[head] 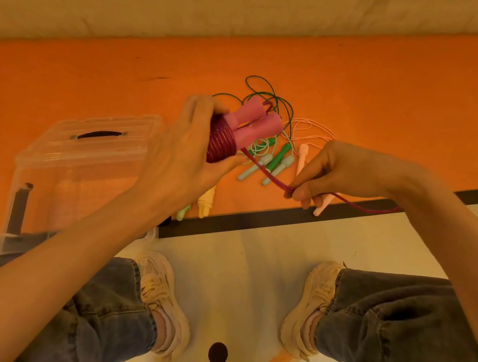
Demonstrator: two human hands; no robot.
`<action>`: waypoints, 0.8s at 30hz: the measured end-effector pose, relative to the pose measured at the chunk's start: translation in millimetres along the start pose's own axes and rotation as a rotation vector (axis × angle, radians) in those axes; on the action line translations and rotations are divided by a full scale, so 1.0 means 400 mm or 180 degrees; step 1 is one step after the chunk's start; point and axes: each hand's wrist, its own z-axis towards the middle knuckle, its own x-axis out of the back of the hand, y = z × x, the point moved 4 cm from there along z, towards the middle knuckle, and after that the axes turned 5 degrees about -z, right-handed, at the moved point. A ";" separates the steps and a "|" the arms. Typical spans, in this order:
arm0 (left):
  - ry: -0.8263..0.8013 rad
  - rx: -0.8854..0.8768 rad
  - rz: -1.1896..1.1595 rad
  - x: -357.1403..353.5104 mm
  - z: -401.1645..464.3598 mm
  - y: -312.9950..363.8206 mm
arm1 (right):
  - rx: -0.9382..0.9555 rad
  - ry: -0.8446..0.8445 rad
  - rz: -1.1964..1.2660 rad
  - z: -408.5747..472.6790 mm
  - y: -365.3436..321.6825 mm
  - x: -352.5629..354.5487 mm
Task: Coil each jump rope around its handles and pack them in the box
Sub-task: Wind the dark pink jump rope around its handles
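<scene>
Orange desk (389, 87) runs across the view, dark edge strip along its near side. Beyond it, a pale wrinkled fabric backdrop (250, 8). Below the desk edge, light floor (237, 269) with black dots; person seated, jeans and off-white sneakers (163, 299) visible.

Clear plastic box (85, 176) sits on the desk at left, near the edge, lid on with a dark handle slot on top. Pinkish shapes show through its wall, can't tell what they are.

Left hand (185, 151) grips the pink handles (255, 126) of a jump rope, held together above the desk, fingers curled round the bundle. Magenta rope (220, 146) is coiled in tight turns around the lower part of the handles. The free length runs right to the right hand (318, 171), which pinches it between thumb and fingers; the tail carries on past the hand toward the desk edge.

On the desk behind the hands: a loose dark green rope (259, 85) with green handles (281, 156), a mint rope's handles (258, 165), a light pink rope (311, 129) with pale pink handle (302, 155). Near the desk edge under the left hand, a yellow handle (205, 204) and a light green handle (182, 213).
</scene>
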 end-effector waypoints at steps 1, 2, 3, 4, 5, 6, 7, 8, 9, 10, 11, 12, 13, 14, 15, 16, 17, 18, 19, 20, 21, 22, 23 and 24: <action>-0.0070 -0.0011 0.0066 -0.006 0.000 0.000 | 0.0046 -0.0107 0.0041 -0.003 -0.006 -0.008; -0.0143 -0.0026 0.0154 -0.010 -0.002 0.000 | 0.0095 -0.0200 0.0086 -0.007 -0.013 -0.015; -0.0205 -0.0051 0.0264 -0.014 -0.003 0.001 | 0.0139 -0.0274 0.0129 -0.010 -0.019 -0.021; -0.0253 -0.0084 0.0383 -0.016 -0.005 0.002 | 0.0178 -0.0337 0.0171 -0.013 -0.025 -0.027; -0.0288 -0.0116 0.0494 -0.018 -0.006 0.005 | 0.0232 -0.0399 0.0221 -0.015 -0.031 -0.032; -0.0307 -0.0141 0.0589 -0.019 -0.006 0.008 | 0.0294 -0.0451 0.0274 -0.015 -0.037 -0.038; -0.0316 -0.0166 0.0665 -0.021 -0.006 0.011 | 0.0357 -0.0483 0.0325 -0.014 -0.044 -0.044; -0.0326 -0.0200 0.0716 -0.023 -0.006 0.014 | 0.0419 -0.0497 0.0364 -0.014 -0.052 -0.050; -0.0355 -0.0243 0.0734 -0.026 -0.006 0.016 | 0.0485 -0.0505 0.0379 -0.013 -0.060 -0.055; -0.0389 -0.0289 0.0736 -0.029 -0.008 0.019 | 0.0555 -0.0514 0.0375 -0.014 -0.068 -0.058; -0.0416 -0.0323 0.0755 -0.031 -0.010 0.019 | 0.0623 -0.0516 0.0375 -0.016 -0.074 -0.058; -0.0423 -0.0342 0.0810 -0.033 -0.013 0.019 | 0.0674 -0.0511 0.0402 -0.020 -0.078 -0.054; -0.0414 -0.0352 0.0868 -0.034 -0.015 0.018 | 0.0693 -0.0481 0.0471 -0.026 -0.078 -0.047; -0.0400 -0.0365 0.0884 -0.036 -0.016 0.016 | 0.0684 -0.0431 0.0564 -0.032 -0.078 -0.037; -0.0378 -0.0397 0.0868 -0.037 -0.017 0.017 | 0.0679 -0.0366 0.0638 -0.039 -0.076 -0.026; -0.0349 -0.0447 0.0865 -0.037 -0.017 0.017 | 0.0694 -0.0300 0.0676 -0.045 -0.075 -0.017; -0.0323 -0.0499 0.0898 -0.038 -0.016 0.018 | 0.0725 -0.0244 0.0693 -0.050 -0.075 -0.011; -0.0312 -0.0529 0.0964 -0.040 -0.015 0.019 | 0.0754 -0.0205 0.0711 -0.055 -0.074 -0.007; -0.0312 -0.0538 0.1032 -0.041 -0.013 0.018 | 0.0766 -0.0165 0.0732 -0.057 -0.072 -0.005; -0.0304 -0.0538 0.1076 -0.040 -0.012 0.017 | 0.0752 -0.0113 0.0741 -0.059 -0.069 -0.001; -0.0293 -0.0533 0.1084 -0.040 -0.010 0.014 | 0.0722 -0.0058 0.0721 -0.059 -0.066 0.002; -0.0283 -0.0524 0.1070 -0.038 -0.008 0.010 | 0.0690 -0.0016 0.0677 -0.059 -0.064 0.006; -0.0278 -0.0512 0.1036 -0.036 -0.005 0.006 | 0.0654 0.0016 0.0617 -0.060 -0.063 0.008; -0.0285 -0.0498 0.0999 -0.035 -0.001 0.002 | 0.0609 0.0050 0.0563 -0.061 -0.064 0.011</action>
